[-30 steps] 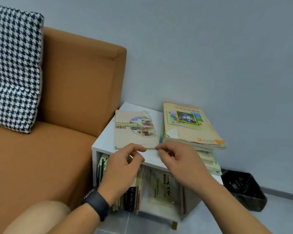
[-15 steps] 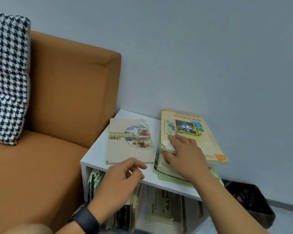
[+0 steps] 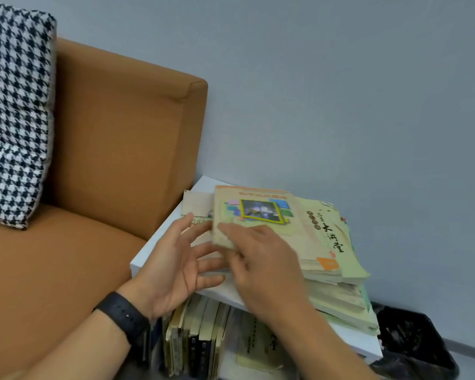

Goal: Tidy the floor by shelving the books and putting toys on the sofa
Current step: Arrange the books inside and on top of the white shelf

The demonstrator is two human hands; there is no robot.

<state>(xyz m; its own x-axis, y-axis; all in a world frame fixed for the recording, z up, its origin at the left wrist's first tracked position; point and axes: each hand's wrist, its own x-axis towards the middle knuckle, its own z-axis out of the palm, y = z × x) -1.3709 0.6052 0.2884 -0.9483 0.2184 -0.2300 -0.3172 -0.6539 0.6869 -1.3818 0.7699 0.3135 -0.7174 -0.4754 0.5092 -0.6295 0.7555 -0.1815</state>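
Head view, the only one. Lower centre of the frame: the right hand lies over the near left corner of the top book, the one with the framed picture on its cover. Thumb under the edge, fingers curled over it, so I read this as a grip on that book. It sits skewed across the book stack, partly overhanging the thin beige book to its left, likely because it is being dragged over to merge the two piles.

The left hand is open, palm turned toward the books, fingers spread and straight, holding nothing. They sit just beside the near edge of the pile; contact is too blurred to call. My guess: it is posed as a stop to square the edges.

All of this rests on the top of the white shelf unit, centre of the frame, butted against the arm of the orange sofa. The compartment below already holds upright books, packed at the left.

Upper left: houndstooth cushion on the sofa. Lower right corner: black bin. No toys in the frame.

Judgement: shelving in progress; the stack is still on top, not in the compartment.
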